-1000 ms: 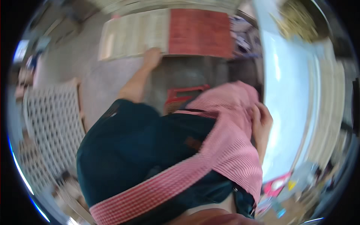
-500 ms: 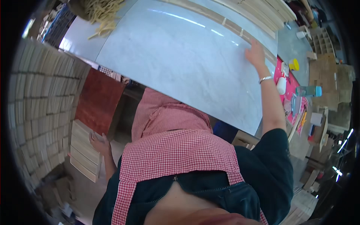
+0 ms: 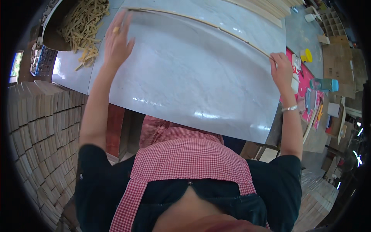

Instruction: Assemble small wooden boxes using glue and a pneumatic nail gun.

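A long thin wooden strip (image 3: 208, 24) stretches across the far part of the pale marble-patterned tabletop (image 3: 185, 73), seen almost edge-on. My right hand (image 3: 282, 71) is closed round its right end, thumb and fingers pinching it. At the other end my left hand (image 3: 117, 44) reaches over the table with its fingers stretched out and apart. Its fingertips are beside the strip's left end; whether they touch it I cannot tell. Something yellowish circles one finger of that hand.
A container (image 3: 56, 33) lies at the far left, curled wood-coloured bands (image 3: 83, 29) spilling from it. Stacked wooden pieces (image 3: 42, 127) form a wall at left. Long boards (image 3: 266, 9) lie at the far right. A pink surface (image 3: 305, 83) holds a bottle (image 3: 324, 84) and a yellow cup (image 3: 306, 55).
My left hand has come up from beside stacked boards at the lower left to the strip's left end. My right hand has moved slightly right and down and now grips the strip's end.
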`<state>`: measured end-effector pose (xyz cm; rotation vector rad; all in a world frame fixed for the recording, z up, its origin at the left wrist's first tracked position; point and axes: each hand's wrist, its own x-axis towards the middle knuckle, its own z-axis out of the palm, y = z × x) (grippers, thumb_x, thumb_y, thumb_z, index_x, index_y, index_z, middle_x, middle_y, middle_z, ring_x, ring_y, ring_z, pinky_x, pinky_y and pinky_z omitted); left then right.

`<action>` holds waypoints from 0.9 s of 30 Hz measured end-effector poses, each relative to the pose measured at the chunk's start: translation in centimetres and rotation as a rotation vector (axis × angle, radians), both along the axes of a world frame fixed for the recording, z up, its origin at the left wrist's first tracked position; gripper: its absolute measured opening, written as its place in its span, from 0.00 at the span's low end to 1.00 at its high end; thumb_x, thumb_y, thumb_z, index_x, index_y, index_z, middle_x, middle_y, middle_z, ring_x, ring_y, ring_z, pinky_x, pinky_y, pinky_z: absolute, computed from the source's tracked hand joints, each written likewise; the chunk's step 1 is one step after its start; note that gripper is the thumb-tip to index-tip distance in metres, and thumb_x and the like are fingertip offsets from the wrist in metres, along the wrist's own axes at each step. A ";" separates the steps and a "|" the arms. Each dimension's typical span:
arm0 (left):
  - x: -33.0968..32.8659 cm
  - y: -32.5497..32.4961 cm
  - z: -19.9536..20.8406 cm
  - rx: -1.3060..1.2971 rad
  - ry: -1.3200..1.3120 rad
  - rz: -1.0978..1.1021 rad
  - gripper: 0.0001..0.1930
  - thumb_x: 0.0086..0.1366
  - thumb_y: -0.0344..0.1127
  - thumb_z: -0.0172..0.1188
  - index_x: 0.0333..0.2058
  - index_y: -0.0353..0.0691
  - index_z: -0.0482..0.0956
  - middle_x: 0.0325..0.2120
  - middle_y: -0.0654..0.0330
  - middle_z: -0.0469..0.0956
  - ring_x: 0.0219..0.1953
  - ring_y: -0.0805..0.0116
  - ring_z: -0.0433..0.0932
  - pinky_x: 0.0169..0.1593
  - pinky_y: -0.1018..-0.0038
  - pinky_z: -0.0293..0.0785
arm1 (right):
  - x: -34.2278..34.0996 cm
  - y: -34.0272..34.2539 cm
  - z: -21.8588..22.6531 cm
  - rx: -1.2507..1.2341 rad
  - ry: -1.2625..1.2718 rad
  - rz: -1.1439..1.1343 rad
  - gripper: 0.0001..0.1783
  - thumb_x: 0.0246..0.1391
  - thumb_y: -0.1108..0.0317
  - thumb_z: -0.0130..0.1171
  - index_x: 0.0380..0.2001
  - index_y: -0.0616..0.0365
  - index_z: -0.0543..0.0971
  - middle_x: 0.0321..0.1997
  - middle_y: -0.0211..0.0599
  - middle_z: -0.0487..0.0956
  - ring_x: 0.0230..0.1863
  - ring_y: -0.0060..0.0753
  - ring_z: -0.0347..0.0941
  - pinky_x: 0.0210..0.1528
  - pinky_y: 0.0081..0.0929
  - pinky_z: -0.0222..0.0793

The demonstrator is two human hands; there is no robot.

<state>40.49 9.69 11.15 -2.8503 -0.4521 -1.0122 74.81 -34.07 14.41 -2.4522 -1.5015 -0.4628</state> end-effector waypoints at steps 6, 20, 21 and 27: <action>8.1 4.5 -0.7 0.101 0.384 0.012 0.26 0.61 0.34 0.61 0.60 0.47 0.72 0.62 0.60 0.71 0.61 0.56 0.72 0.62 0.61 0.68 | -6.8 -6.0 1.2 0.133 -0.022 -0.151 0.07 0.59 0.72 0.60 0.40 0.55 0.81 0.39 0.33 0.81 0.36 0.43 0.77 0.39 0.33 0.71; -3.2 -5.1 3.0 -0.362 0.725 0.031 0.12 0.65 0.38 0.53 0.38 0.37 0.80 0.35 0.51 0.82 0.39 0.45 0.79 0.44 0.56 0.75 | -8.0 -2.0 -1.5 -0.106 0.349 -0.351 0.12 0.60 0.70 0.51 0.45 0.56 0.79 0.31 0.50 0.83 0.33 0.55 0.78 0.39 0.42 0.73; -4.1 -4.8 2.5 -0.341 0.712 0.054 0.13 0.65 0.38 0.53 0.41 0.37 0.80 0.35 0.50 0.82 0.39 0.44 0.79 0.45 0.56 0.75 | -8.5 -2.1 -1.3 -0.080 0.446 -0.267 0.14 0.59 0.71 0.51 0.47 0.56 0.79 0.33 0.50 0.83 0.33 0.54 0.78 0.39 0.42 0.73; -6.6 -5.2 1.1 -0.477 0.565 0.200 0.19 0.66 0.38 0.52 0.53 0.41 0.77 0.38 0.46 0.83 0.38 0.44 0.80 0.47 0.57 0.76 | -12.4 -1.6 0.5 -0.164 0.665 0.015 0.21 0.54 0.77 0.51 0.52 0.58 0.80 0.40 0.47 0.84 0.33 0.50 0.76 0.39 0.38 0.73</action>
